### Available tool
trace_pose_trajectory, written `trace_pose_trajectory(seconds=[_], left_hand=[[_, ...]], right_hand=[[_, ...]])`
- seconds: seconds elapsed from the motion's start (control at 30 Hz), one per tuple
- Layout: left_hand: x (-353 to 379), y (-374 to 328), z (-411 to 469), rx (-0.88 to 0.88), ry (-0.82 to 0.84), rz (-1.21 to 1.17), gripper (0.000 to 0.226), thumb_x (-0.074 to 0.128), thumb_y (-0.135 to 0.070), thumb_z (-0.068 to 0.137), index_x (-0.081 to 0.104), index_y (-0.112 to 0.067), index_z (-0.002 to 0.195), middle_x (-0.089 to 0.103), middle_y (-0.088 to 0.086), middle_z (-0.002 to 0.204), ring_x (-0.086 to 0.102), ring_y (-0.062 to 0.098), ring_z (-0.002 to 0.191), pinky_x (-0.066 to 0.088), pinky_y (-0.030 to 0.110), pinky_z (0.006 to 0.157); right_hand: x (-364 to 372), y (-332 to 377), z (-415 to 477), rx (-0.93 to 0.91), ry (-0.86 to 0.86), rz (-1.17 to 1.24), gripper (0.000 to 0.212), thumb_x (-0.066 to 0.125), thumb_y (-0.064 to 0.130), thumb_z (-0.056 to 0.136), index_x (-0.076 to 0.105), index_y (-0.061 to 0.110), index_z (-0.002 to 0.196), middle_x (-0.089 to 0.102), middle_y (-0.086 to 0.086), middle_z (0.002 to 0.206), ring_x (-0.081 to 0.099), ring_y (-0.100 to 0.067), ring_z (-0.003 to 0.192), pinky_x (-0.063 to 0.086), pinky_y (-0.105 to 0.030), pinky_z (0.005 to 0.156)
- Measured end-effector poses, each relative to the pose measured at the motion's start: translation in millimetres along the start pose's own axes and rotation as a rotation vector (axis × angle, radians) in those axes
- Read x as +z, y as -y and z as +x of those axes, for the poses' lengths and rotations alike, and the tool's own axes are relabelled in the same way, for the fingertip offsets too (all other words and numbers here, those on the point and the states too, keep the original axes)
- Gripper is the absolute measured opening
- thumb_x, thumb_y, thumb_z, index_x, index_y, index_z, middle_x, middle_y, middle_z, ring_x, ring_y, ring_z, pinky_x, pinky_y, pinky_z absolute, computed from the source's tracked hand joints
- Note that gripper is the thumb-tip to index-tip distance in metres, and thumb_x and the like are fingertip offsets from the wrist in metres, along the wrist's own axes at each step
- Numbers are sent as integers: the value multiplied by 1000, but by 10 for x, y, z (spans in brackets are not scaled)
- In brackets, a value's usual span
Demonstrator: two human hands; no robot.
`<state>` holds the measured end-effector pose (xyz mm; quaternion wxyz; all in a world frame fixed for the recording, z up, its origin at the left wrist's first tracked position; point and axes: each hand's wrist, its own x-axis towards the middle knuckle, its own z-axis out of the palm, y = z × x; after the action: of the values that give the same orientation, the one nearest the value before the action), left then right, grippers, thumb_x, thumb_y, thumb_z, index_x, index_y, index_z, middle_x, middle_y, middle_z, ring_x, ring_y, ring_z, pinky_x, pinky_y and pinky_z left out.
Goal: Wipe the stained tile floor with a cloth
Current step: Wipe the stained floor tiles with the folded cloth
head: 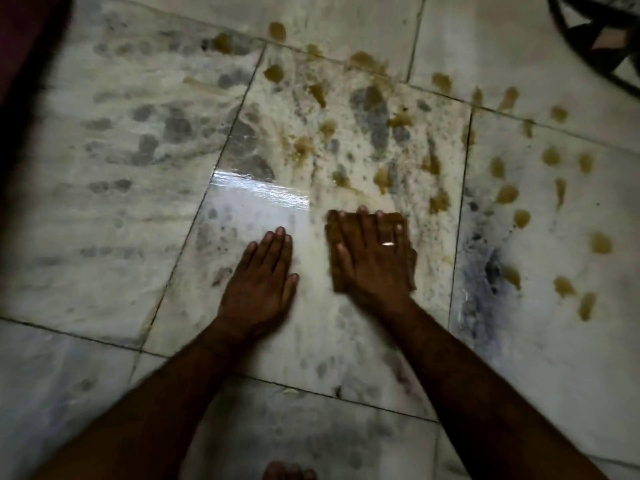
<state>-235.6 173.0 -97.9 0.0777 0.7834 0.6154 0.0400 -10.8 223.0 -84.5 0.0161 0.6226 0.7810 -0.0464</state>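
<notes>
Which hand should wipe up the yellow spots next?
Right. The right hand presses flat on the cloth, close to the yellow spots ahead. The left hand lies bare on the floor beside the cloth, holding nothing.

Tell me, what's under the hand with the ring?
A brown cloth lies under the right hand, whose flat fingers press it onto the tile floor. The patch of floor beneath the cloth is covered, so any stains there cannot be seen.
</notes>
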Motion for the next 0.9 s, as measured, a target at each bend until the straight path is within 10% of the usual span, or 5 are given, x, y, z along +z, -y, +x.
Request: trace_pose_trajectory(seconds=[0.33,0.7,0.9], left_hand=[[36,-413,127,47,18,-16,67,29,-40,102,33,1,155,30,20,163,33,34,151,3,38,124],[158,-799,26,80,15,-41,69,25,-43,103,28,1,157,23,21,166,25,34,154,11,46,125],[169,-829,114,166,-32,15,68,29,-41,103,28,0,157,25,19,166,26,32,154,17,46,125]], right_hand=[[41,-951,-1523,483,9,-51,60,24,41,109,21,15,163,34,-23,163,35,-46,149,24,-64,120],[-15,-357,-2080,-9,79,-37,62,33,49,106,18,31,164,18,-5,172,19,-32,158,22,-60,123],[-2,-593,-1225,11,-5,-14,62,38,49,104,25,31,162,26,-5,170,24,-30,157,21,-58,124]])
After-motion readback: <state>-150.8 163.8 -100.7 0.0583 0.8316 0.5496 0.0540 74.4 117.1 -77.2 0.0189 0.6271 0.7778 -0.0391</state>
